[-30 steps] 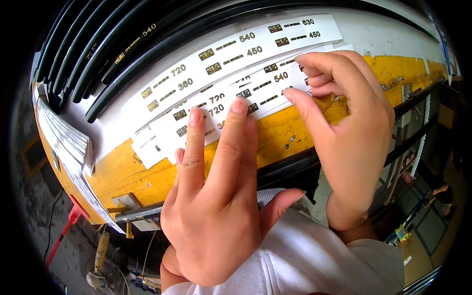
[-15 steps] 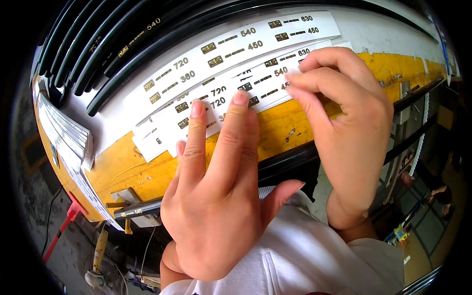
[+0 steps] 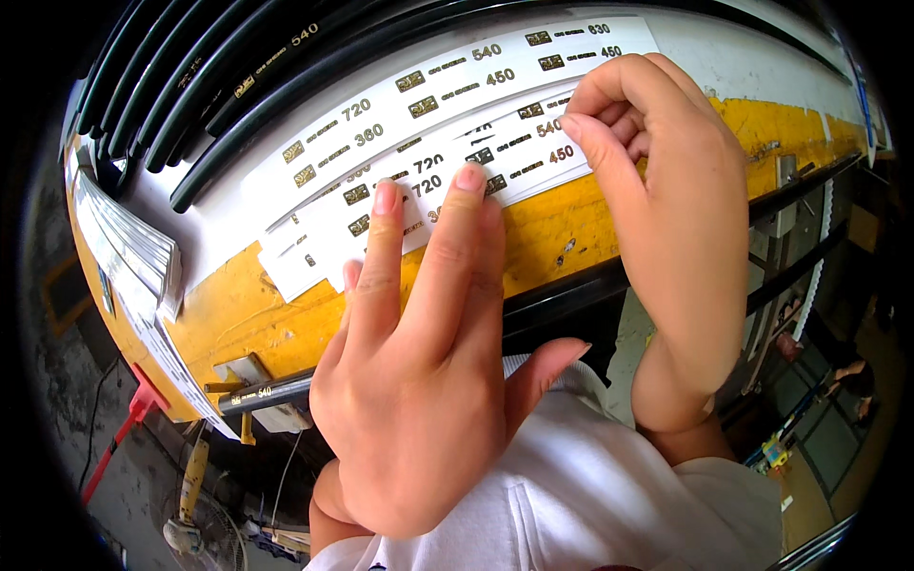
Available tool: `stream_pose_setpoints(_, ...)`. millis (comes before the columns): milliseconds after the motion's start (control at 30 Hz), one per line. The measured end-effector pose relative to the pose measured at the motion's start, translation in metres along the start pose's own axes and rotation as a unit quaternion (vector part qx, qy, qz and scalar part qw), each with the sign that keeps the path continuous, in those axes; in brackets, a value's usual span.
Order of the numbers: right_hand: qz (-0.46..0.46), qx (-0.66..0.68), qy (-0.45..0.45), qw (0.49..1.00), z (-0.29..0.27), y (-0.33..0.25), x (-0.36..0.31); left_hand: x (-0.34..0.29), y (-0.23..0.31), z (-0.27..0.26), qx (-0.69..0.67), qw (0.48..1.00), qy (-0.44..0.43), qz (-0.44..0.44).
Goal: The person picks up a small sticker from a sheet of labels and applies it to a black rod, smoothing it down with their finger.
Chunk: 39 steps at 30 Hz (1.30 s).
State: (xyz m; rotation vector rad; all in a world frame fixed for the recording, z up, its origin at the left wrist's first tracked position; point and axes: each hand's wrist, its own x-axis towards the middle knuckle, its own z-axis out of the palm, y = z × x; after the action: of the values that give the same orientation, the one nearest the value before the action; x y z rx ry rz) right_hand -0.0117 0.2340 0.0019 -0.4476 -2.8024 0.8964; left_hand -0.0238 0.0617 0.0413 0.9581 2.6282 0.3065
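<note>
Fingertips do the holding: the left hand lies flat with its fingers stretched together and pressed down on the white label strips, which lie fanned across the yellow bench top. These strips are long white sheets carrying small gold-and-black stickers in rows, and they overlap one another, so which strip sits under which is hard to tell near the middle. Above them run several black tubes side by side, and at the left edge a stack of further white strips hangs over the bench end.

The right hand is curled, its thumb and forefinger pinched together at the right end of the lower strip, right at a sticker's edge; whether a sticker is actually caught between them cannot be told, since the finger pads hide the spot.

To do this well, as I judge it, the flat hand should keep steady downward pressure close to the pinch, so the backing sheet does not lift or slide when the sticker is pulled. The pinch should catch only a corner and peel low and slowly along the strip, not straight up, to avoid creasing the sticker or dragging a neighbouring one. A black rod clamped below the bench front lies well apart from both hands
</note>
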Motion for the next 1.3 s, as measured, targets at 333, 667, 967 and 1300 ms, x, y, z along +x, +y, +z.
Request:
stream_pose_setpoints(333, 0.008, 0.205, -0.111, 0.972, -0.020, -0.008, -0.014, -0.005, -0.003, 0.005, -0.033, 0.998, 0.048, -0.003)
stream_pose_setpoints(667, -0.051, 0.322, -0.040, 0.944, -0.044, -0.027, -0.044, -0.023, -0.010, 0.016, -0.026, 0.990, 0.134, 0.033)
stream_pose_setpoints(967, -0.095, 0.277, -0.077, 0.953, -0.048, -0.048, -0.082, -0.116, -0.046, 0.007, -0.131, 0.935, 0.328, -0.003)
stream_pose_setpoints(1300, -0.155, 0.307, -0.084, 0.935, -0.008, -0.098, -0.097, -0.140, -0.129, 0.008, -0.080, 0.911, 0.398, -0.076)
